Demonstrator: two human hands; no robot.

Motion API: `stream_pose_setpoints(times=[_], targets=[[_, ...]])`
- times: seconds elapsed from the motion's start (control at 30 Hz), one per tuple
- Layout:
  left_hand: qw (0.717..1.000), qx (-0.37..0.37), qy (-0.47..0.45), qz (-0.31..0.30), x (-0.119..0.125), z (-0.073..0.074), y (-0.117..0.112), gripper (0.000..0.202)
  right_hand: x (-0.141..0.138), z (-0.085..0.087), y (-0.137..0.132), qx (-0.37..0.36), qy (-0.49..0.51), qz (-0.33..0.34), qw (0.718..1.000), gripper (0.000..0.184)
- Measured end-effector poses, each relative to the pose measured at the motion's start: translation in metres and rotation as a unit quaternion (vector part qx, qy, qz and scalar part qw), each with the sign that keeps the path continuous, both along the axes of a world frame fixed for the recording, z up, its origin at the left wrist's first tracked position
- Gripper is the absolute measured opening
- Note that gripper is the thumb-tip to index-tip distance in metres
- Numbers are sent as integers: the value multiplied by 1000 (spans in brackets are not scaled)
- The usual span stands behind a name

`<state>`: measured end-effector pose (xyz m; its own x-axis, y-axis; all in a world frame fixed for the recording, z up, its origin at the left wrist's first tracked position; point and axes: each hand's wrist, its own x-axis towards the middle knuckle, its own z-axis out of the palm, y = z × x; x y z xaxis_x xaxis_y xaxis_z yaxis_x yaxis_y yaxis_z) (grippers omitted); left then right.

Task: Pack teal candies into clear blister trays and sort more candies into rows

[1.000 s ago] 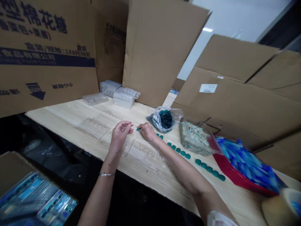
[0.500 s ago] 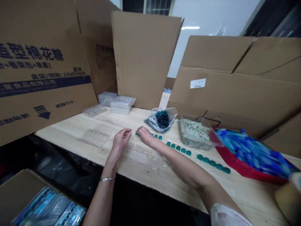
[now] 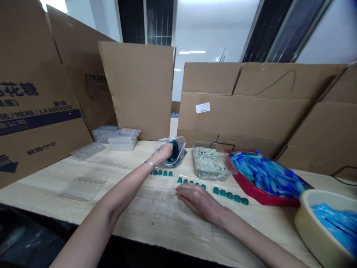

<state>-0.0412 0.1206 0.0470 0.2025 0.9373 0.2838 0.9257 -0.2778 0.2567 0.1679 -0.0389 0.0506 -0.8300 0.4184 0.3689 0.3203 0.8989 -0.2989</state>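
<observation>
Clearly a workroom, this: a pale wall (image 3: 214, 29) with dark windows (image 3: 159, 24) rises behind tall cardboard sheets (image 3: 139, 89), which fence in a light wooden table (image 3: 41, 182). Toward the right end I see a red tray (image 3: 245, 190) heaped with blue pieces (image 3: 267, 171), a cream tub (image 3: 305, 219) of blue packets (image 3: 334, 219) and a clear box (image 3: 210, 175) of speckled bits. Both bare arms stretch over the tabletop. The left hand (image 3: 164, 152) reaches far forward into a plastic bag (image 3: 181, 145); the right hand (image 3: 198, 201) is low and nearer the body, its back facing up. Its fingers lie close together, while the left fingertips are among dark teal pieces (image 3: 175, 152), and I cannot tell whether they pinch one. More teal sits in three short rows: a first row (image 3: 165, 173) just in front of the bag, a second row (image 3: 180, 180) just beyond the right fingers, a third row (image 3: 229, 195) to that hand's right
</observation>
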Motion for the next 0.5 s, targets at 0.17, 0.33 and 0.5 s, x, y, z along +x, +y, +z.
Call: stream_pose_setpoints(times=[0.17,0.33,0.5], targets=[[997,-16,74,26,9,-20,46,81,56,-17,-29,-52,39,-88,994,23],[992,-21,127,11,10,-32,58,85,84,-34,-36,-86,72,-112,987,22],[993,-29,116,3,14,-39,53,76,93,-39,-37,-95,99,-117,984,22]])
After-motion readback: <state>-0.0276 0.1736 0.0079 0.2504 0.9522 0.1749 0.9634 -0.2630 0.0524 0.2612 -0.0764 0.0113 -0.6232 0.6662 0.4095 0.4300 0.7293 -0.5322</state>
